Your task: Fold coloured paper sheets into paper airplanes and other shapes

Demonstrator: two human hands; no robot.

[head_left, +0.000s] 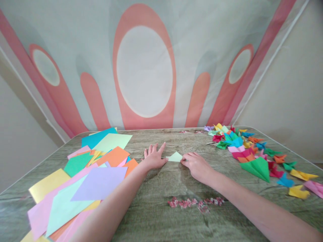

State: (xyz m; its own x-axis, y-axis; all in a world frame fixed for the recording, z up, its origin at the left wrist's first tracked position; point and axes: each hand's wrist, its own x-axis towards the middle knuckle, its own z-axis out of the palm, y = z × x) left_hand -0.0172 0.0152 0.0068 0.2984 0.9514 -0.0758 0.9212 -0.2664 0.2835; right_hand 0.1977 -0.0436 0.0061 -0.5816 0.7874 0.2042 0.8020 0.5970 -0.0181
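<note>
A small pale green piece of folded paper [175, 157], triangular in outline, lies on the table between my two hands. My left hand [154, 157] rests at its left corner with the fingers spread, the thumb touching the paper's edge. At the right corner, my right hand [196, 164] has its fingertips pinched together on the paper. The undersides of both hands are hidden.
Loose coloured sheets, among them a lilac sheet [99, 184], overlap in a pile on the left. Many small folded paper figures, with a larger green folded piece [257, 168], cover the right side. A printed cloth [145, 70] hangs behind the wood-patterned table [161, 215].
</note>
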